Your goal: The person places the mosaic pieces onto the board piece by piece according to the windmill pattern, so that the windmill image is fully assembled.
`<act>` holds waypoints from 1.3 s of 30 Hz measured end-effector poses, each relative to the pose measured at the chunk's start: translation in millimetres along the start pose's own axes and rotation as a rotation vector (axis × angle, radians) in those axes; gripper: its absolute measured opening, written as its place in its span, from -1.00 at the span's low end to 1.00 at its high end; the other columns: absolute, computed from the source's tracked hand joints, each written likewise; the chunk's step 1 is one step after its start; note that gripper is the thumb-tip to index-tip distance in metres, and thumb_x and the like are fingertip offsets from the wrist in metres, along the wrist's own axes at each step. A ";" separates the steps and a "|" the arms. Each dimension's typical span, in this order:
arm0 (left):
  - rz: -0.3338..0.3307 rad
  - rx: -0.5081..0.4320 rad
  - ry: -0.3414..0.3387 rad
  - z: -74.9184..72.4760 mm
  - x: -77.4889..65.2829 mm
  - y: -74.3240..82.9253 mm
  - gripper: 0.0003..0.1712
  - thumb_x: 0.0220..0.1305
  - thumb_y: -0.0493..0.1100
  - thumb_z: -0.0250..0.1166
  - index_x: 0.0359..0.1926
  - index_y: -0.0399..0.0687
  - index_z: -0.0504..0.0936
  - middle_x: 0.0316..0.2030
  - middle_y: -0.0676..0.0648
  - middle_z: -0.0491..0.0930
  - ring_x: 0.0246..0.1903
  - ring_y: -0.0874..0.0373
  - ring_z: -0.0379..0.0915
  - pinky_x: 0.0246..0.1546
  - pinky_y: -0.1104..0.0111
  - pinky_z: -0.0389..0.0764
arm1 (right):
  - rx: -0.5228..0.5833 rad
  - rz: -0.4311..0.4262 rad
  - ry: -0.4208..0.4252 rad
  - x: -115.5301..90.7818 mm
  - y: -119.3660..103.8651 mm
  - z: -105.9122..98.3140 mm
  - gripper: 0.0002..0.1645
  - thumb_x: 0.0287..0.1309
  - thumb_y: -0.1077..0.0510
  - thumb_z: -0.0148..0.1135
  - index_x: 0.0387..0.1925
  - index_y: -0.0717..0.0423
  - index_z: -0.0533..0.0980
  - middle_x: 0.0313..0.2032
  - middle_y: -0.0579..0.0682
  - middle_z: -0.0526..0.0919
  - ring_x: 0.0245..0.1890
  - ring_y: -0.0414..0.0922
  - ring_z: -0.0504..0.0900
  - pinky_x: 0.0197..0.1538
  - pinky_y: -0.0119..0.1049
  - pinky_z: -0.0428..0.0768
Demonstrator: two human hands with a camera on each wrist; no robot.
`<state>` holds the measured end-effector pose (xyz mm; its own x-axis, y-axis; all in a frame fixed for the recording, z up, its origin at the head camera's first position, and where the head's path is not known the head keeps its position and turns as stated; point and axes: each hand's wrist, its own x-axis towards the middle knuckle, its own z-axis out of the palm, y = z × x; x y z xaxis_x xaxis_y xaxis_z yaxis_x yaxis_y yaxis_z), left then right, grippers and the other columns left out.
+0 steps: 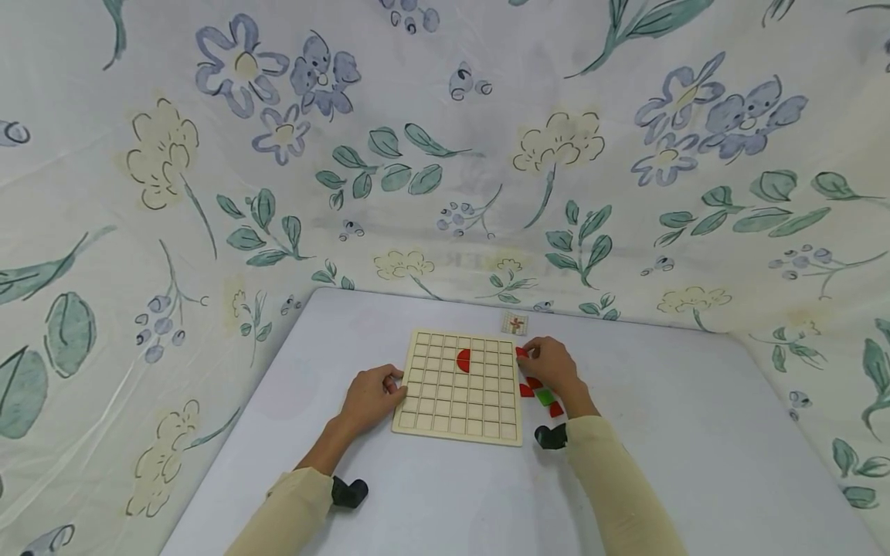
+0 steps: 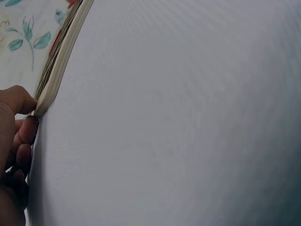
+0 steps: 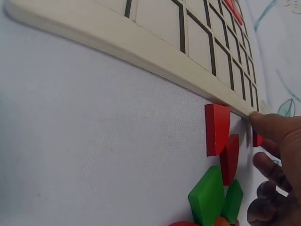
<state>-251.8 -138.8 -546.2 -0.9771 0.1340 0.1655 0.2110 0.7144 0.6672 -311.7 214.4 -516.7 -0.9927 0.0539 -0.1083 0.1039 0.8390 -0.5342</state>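
A pale wooden board (image 1: 459, 413) with a square grid lies on the white table. Two red quarter-round pieces (image 1: 463, 361) fit together as a half disc in its upper cells. My left hand (image 1: 371, 398) grips the board's left edge, thumb and fingertips at the rim (image 2: 55, 77). At the right edge, my right hand (image 1: 552, 364) pinches a red piece (image 3: 257, 139) between thumb and fingers, its thumb tip right at the board's side. Below that hand lie more red pieces (image 3: 217, 129) and a green piece (image 1: 545, 397).
A small card (image 1: 515, 323) with a red pinwheel pattern lies behind the board's far right corner. Floral fabric (image 1: 445, 193) hangs behind the white table (image 1: 667, 401). Black wrist cameras (image 1: 350, 492) sit at both cuffs.
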 end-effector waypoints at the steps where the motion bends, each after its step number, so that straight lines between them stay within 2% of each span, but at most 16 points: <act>1: 0.002 -0.002 0.002 0.0 0.1 -0.1 -0.68 0.16 -0.14 0.41 -0.07 -0.18 0.69 -0.60 0.17 0.47 -0.60 0.24 0.34 -0.51 0.34 0.38 | 0.001 -0.005 0.006 -0.2 -0.2 -0.1 -0.58 0.16 -0.03 0.33 -0.03 0.13 0.58 -0.24 0.06 0.54 -0.28 -0.01 0.49 -0.23 -0.14 0.51; 7: 0.014 -0.005 0.007 0.5 0.0 -0.7 -0.68 0.16 -0.14 0.40 -0.08 -0.19 0.69 -0.60 0.17 0.47 -0.61 0.24 0.34 -0.52 0.35 0.38 | 0.052 -0.044 0.030 -3.4 -2.3 -1.0 -0.71 0.14 0.00 0.36 -0.21 0.11 0.57 -0.32 0.02 0.57 -0.34 -0.03 0.50 -0.26 -0.18 0.51; 13: 0.020 -0.013 0.008 0.8 0.6 -1.2 -0.68 0.17 -0.14 0.40 -0.08 -0.20 0.69 -0.60 0.17 0.47 -0.61 0.24 0.34 -0.53 0.35 0.38 | 0.122 -0.097 0.041 -6.2 -8.0 -1.6 -0.78 0.20 0.08 0.32 -0.18 0.11 0.62 -0.29 0.02 0.59 -0.36 -0.04 0.51 -0.32 -0.21 0.49; 16: 0.017 -0.013 0.006 1.0 0.5 -1.2 -0.69 0.18 -0.14 0.39 -0.08 -0.20 0.69 -0.60 0.17 0.47 -0.61 0.24 0.34 -0.52 0.34 0.38 | 0.168 -0.116 0.027 -6.2 -11.3 -1.1 -0.80 0.24 0.13 0.30 -0.14 0.11 0.64 -0.26 0.02 0.60 -0.34 -0.04 0.49 -0.35 -0.25 0.49; 20: 0.016 -0.013 0.008 1.0 0.3 -1.3 -0.68 0.18 -0.14 0.39 -0.08 -0.20 0.69 -0.60 0.17 0.47 -0.60 0.24 0.34 -0.52 0.34 0.38 | 0.209 -0.184 0.002 -6.6 -16.1 -1.2 -0.79 0.27 0.23 0.24 -0.10 0.18 0.66 -0.21 0.04 0.64 -0.34 -0.04 0.49 -0.39 -0.26 0.50; 23: 0.020 -0.012 0.012 1.3 0.5 -1.5 -0.68 0.18 -0.14 0.39 -0.08 -0.20 0.69 -0.60 0.17 0.47 -0.60 0.24 0.34 -0.51 0.34 0.38 | 0.210 -0.235 -0.026 -7.4 -20.8 -1.2 -0.78 0.29 0.27 0.21 -0.09 0.22 0.67 -0.17 0.06 0.66 -0.37 -0.06 0.50 -0.39 -0.26 0.50; 31: 0.011 -0.009 0.008 3.0 0.6 -3.0 -0.68 0.17 -0.14 0.38 -0.08 -0.19 0.69 -0.59 0.17 0.47 -0.59 0.24 0.34 -0.51 0.33 0.39 | 0.206 -0.289 -0.086 -8.4 -33.4 1.0 -0.81 0.29 0.28 0.22 -0.13 0.24 0.68 -0.17 0.07 0.68 -0.37 -0.07 0.54 -0.32 -0.25 0.54; 39: 0.013 -0.016 0.010 1.3 -0.3 -1.1 -0.68 0.18 -0.14 0.38 -0.07 -0.19 0.70 -0.59 0.16 0.47 -0.59 0.23 0.34 -0.51 0.33 0.38 | 0.206 -0.245 -0.126 -6.4 -42.0 10.6 -0.93 0.19 0.22 0.35 -0.28 0.11 0.70 -0.35 -0.06 0.65 -0.34 -0.10 0.53 -0.28 -0.26 0.53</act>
<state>-251.8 -138.7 -548.0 -0.9738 0.1364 0.1819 0.2246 0.7018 0.6761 -309.1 173.1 -502.5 -0.9756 -0.2133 -0.0515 -0.1134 0.6912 -0.7137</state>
